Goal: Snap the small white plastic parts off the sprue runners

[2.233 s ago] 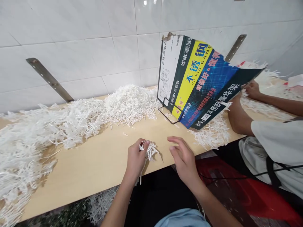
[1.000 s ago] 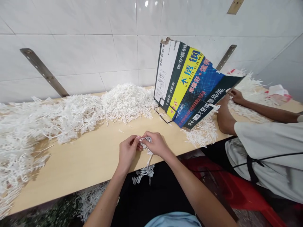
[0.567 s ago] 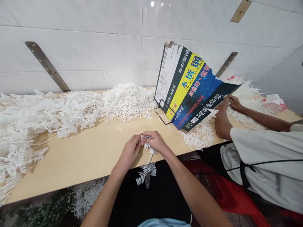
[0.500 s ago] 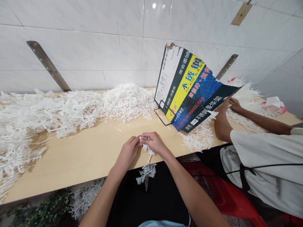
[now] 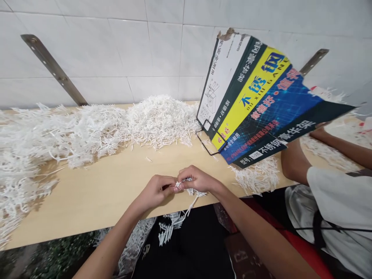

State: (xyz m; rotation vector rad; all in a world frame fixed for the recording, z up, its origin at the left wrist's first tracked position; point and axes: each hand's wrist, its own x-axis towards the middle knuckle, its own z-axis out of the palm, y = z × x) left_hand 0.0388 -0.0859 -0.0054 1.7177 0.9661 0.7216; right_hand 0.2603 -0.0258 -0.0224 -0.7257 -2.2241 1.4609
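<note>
My left hand (image 5: 158,190) pinches one end of a small white branched piece (image 5: 197,192) near the table's front edge. Touching it at the fingertips, my right hand (image 5: 196,179) is closed on the same piece, which passes under its fingers. A thin white stem trails from the piece over the edge. Below, another white branched sprig (image 5: 170,228) hangs in front of my dark clothing; whether it is joined to the stem is unclear.
White branched pieces lie heaped on the wooden table (image 5: 95,193), with a tall pile (image 5: 162,120) at the back. A printed cardboard sheet (image 5: 255,100) leans in a black wire stand (image 5: 207,145). Beyond it, another person's arm (image 5: 296,162) rests at right. A metal bracket (image 5: 58,73) is on the tiled wall.
The view has shifted, and the cardboard looks larger and further right. My hands are still together on the white piece, its trailing part now reaching further right. The hanging sprig has swung left.
</note>
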